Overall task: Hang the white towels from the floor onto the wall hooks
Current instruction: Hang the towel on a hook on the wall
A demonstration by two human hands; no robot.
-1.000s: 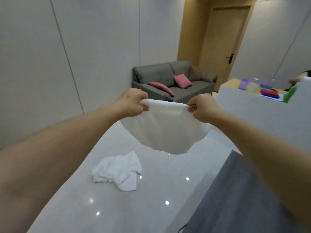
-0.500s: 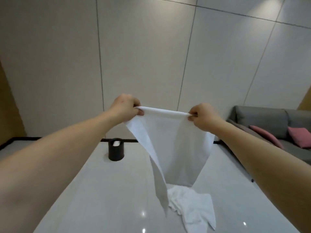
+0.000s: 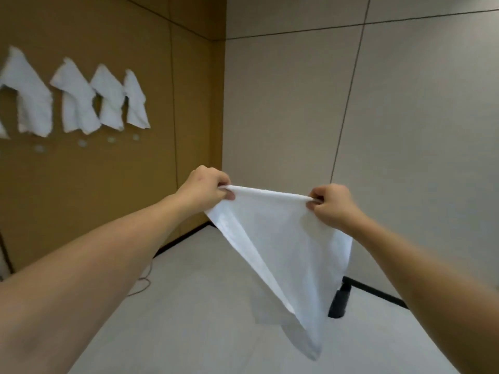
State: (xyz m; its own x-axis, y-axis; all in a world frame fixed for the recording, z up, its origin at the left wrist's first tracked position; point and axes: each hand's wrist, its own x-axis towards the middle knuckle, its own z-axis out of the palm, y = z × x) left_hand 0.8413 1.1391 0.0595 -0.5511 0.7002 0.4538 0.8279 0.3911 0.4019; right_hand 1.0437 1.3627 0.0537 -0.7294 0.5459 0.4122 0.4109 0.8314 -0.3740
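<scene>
Thin white cloth towel (image 3: 280, 238) held up in the air at chest height, top edge pulled taut. Left hand (image 3: 204, 188) pinches one upper corner, fingers curled over the hem; right hand (image 3: 328, 205) pinches the other the same way. The long axis of the held edge runs roughly 9 to 3 o'clock, dipping slightly toward the right hand. The rest of the cloth hangs down and tapers to a point at about 5 o'clock, clear of the pale glossy floor (image 3: 189, 306).

Target lies at 10 o'clock from the grip: brown panelled wall (image 3: 94, 198) carrying a row of white towels already hung (image 3: 78, 101), with small round hooks (image 3: 111, 139) below them that look free. The left hand is the nearer one to that wall, which is well apart from the towel.

Judgement: the coming move needs a turn and carry leftward, left corner leading onto a hook.

Small black cylindrical bin (image 3: 340, 300) stands behind the towel at the far wall.
</scene>
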